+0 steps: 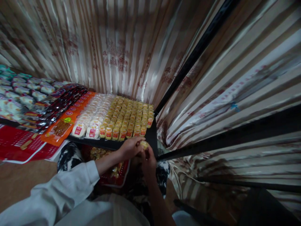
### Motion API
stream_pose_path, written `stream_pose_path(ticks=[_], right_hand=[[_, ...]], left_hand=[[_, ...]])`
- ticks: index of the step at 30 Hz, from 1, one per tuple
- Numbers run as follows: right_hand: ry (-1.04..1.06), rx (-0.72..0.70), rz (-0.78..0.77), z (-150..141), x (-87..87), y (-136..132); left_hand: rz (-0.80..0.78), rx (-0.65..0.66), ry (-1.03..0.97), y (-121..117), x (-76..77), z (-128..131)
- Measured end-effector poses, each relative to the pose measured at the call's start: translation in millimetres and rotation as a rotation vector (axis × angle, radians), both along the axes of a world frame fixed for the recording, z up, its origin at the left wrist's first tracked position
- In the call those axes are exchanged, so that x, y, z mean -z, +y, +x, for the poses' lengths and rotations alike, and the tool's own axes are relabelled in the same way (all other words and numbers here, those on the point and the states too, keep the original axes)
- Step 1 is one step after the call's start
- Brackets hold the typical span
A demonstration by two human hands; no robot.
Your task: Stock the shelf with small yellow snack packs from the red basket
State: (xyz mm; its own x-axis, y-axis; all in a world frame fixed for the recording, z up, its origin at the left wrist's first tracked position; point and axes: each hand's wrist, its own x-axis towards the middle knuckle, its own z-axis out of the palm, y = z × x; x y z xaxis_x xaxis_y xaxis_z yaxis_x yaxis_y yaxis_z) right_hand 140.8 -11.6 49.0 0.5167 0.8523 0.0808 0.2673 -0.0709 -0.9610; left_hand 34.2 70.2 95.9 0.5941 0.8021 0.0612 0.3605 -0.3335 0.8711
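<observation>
At the black shelf's point(152, 133) near edge, the left hand point(130, 148) and right hand point(149, 159) pinch a small yellow packet point(144, 144) that, though blurred, seems light, soft and slick-wrapped, best held gently by its ends.

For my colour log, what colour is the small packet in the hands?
The packet is pale yellow, seen in the head view.
</observation>
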Motion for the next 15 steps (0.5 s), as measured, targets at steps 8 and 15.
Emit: stream_pose_path(ticks=[8, 15], right_hand=[[-0.106, 0.220, 0.089, 42, 0.2, 50], [-0.237, 0.297, 0.124, 66, 8.6, 89]], left_hand=[[0.226, 0.053, 0.115, 26, -19.5, 39], [0.382, 0.140, 0.245, 55, -36.5, 61]])
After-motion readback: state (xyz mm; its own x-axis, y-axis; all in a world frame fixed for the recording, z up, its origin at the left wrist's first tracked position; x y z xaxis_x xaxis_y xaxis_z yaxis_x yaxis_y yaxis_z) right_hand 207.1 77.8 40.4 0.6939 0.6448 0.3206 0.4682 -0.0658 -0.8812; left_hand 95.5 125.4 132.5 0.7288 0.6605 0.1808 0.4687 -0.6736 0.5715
